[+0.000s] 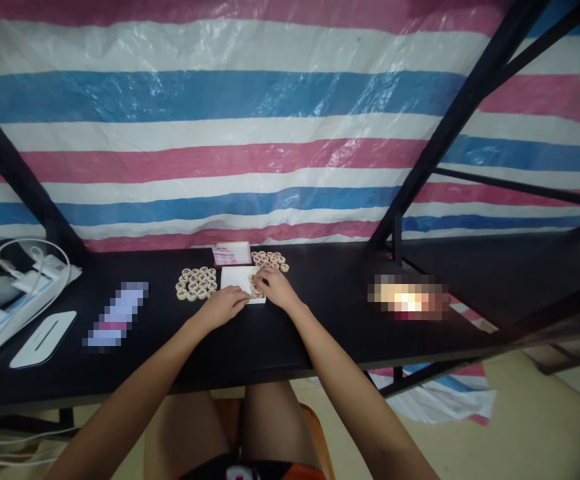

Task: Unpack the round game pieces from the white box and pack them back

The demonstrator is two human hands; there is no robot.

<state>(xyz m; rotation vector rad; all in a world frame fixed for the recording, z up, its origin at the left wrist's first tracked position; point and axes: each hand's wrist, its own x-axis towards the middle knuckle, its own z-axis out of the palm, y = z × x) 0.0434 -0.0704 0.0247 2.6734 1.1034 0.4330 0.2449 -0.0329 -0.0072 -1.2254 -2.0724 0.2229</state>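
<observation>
A white open box [233,279] sits on the black table with a few red-marked xiangqi pieces [257,293] along its right side. My left hand [226,307] lies over its front left edge, fingers closed on the rim. At the box's right side, my right hand [274,285] has its fingers bent down over the pieces; the piece at its fingertips is partly hidden. Left of the box, several black-marked xiangqi pieces [197,283] lie in rows. More red-marked pieces [270,258] lie behind my right hand. The box's lid [235,253] rests behind the box with a pink-printed paper on its left.
On the left are a blurred-out phone-like object [117,317], a white flat device [44,339] and a power strip with white cables [30,280]. A blurred bright item [407,297] lies at right. Black metal posts [435,140] and a striped plastic sheet [230,97] stand behind.
</observation>
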